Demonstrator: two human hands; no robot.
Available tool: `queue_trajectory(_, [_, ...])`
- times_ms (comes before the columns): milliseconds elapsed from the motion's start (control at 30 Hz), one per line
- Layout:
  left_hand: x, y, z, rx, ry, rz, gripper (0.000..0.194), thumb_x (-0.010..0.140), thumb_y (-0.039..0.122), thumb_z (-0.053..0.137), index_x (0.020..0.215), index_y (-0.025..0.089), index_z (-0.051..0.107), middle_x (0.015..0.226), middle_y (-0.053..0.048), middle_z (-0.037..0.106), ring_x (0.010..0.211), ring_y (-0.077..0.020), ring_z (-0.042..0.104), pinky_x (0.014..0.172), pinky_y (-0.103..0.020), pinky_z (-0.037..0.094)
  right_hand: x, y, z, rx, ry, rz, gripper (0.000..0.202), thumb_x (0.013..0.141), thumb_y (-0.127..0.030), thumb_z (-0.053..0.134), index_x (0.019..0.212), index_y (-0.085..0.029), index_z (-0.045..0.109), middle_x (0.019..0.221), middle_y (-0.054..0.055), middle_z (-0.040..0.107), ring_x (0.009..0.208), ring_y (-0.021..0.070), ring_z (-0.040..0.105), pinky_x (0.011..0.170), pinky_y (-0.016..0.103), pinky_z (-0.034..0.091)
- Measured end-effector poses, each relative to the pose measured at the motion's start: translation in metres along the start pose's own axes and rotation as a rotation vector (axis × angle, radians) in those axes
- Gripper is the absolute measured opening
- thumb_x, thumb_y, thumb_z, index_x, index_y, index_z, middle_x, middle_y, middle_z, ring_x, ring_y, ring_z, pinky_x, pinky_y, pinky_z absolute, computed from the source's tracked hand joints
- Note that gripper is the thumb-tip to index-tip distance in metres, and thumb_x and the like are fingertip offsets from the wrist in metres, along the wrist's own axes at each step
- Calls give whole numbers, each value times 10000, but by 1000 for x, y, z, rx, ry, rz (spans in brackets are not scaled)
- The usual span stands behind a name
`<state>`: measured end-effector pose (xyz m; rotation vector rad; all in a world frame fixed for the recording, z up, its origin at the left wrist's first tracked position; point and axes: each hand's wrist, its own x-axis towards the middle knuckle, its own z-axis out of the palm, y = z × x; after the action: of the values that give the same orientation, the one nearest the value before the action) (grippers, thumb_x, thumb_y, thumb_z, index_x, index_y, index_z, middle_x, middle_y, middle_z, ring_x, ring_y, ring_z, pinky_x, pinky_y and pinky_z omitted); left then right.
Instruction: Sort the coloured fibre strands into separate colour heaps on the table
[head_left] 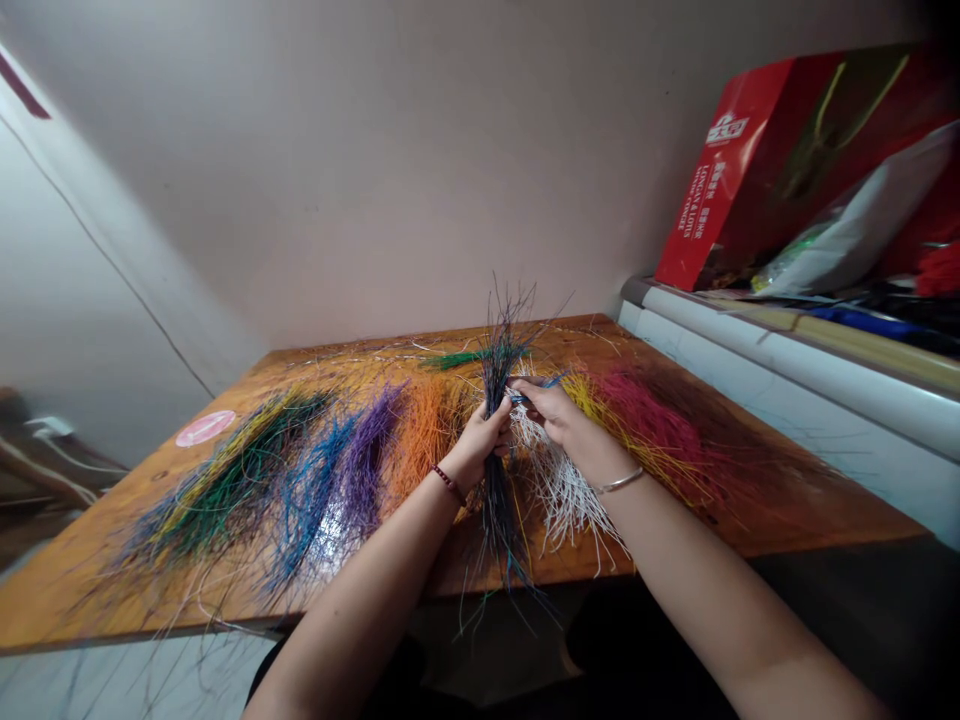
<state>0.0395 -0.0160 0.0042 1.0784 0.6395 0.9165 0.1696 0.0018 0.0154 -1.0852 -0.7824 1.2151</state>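
Note:
My left hand (pixel 484 445) is closed round the middle of an upright bundle of dark wires (pixel 496 500), thin strands in grey-blue with a few green and yellow ones. Its ends fan out above the fist and hang past the table's front edge below. Close beside it on the right, my right hand (pixel 546 405) pinches a few blue strands (pixel 519 399) against the bundle. A heap of white strands (pixel 562 490) lies just under my right wrist. Orange strands (pixel 424 435) lie left of the bundle, partly behind my left hand.
On the wooden table (pixel 247 400) lie heaps of green and yellow strands (pixel 247 470), blue strands (pixel 315 490), purple strands (pixel 371 450), yellow strands (pixel 600 410) and pink strands (pixel 652 415). A round pink-white sticker (pixel 205 429) is at the left. A red bag (pixel 739 160) stands on the right ledge.

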Motion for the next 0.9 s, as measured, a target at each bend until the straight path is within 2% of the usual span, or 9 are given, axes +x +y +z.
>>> queue_trajectory(133, [0,0,0,-38,-7,-17,477,677,524,713,737,202,365,568,94,294,391,-17,227,362,-152,147,1,1,2,9,-10,-40,220,501,-278,756,639,-170,624,450,-82,461,381,38,279,391,209,164])
queue_trajectory(400, [2,1,0,-109,-20,-31,478,690,494,717,720,202,340,559,95,277,389,-18,217,357,-151,132,-6,-4,6,74,-15,-75,236,582,-330,680,633,-196,493,510,-95,427,390,31,264,400,202,206])
queue_trajectory(700, [2,3,0,-133,-15,-29,493,673,496,730,707,195,341,564,98,269,389,-13,208,355,-145,131,-8,-5,5,127,-119,-83,236,634,-345,642,646,-204,453,537,-88,395,391,35,247,399,216,196])
queue_trajectory(900, [1,4,0,-125,-8,-36,498,666,496,735,708,196,340,564,97,279,389,-13,210,351,-142,133,-8,-4,6,147,-122,-90,243,631,-343,661,662,-199,468,536,-98,393,386,29,256,400,209,188])
